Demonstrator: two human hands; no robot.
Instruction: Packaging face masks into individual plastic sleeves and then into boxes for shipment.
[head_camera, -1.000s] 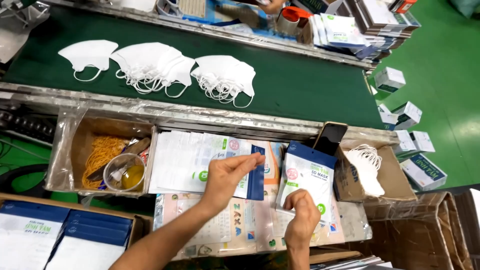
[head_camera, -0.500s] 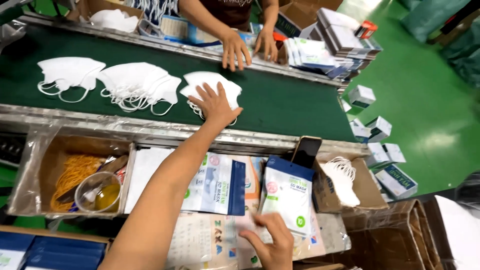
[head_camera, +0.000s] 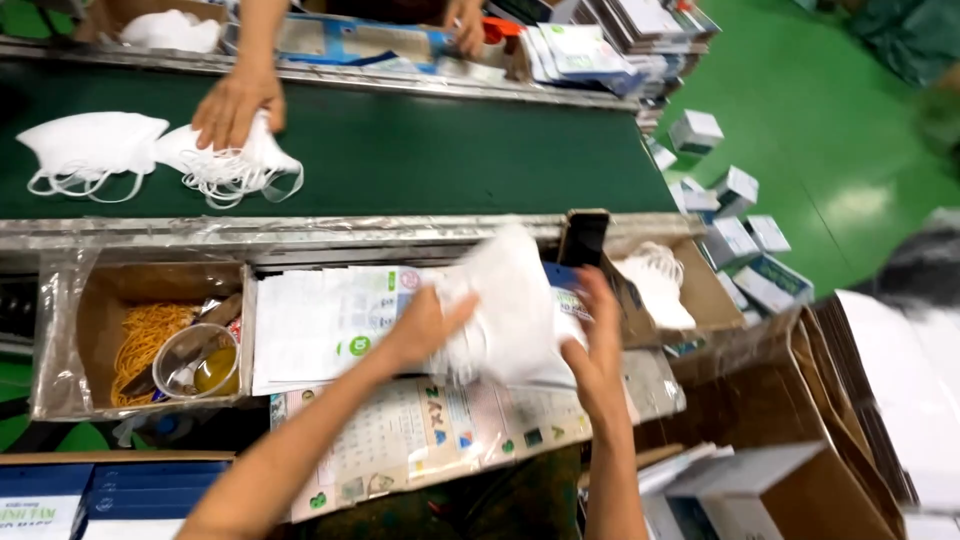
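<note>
Over cluttered bench (head_camera: 640, 385) — green conveyor (head_camera: 450, 160)

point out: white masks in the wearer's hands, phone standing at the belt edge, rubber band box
white masks (head_camera: 505, 310), head view, middle of the blurred stack.
phone (head_camera: 584, 237), head view, centre of its dark back.
rubber band box (head_camera: 100, 300), head view, bare inner cardboard wall.

We see a dark green belt (head_camera: 430, 160) carrying white masks (head_camera: 90, 145). The stack of masks (head_camera: 505, 305) between our hands is white too, blurred. The floor (head_camera: 830, 90) is bright green. The box (head_camera: 100, 330) is brown cardboard, holding orange-yellow bands (head_camera: 140, 340). The pouches (head_camera: 320, 320) are white with green marks. The phone (head_camera: 583, 237) is black. The small boxes (head_camera: 735, 190) are white and teal.
</note>
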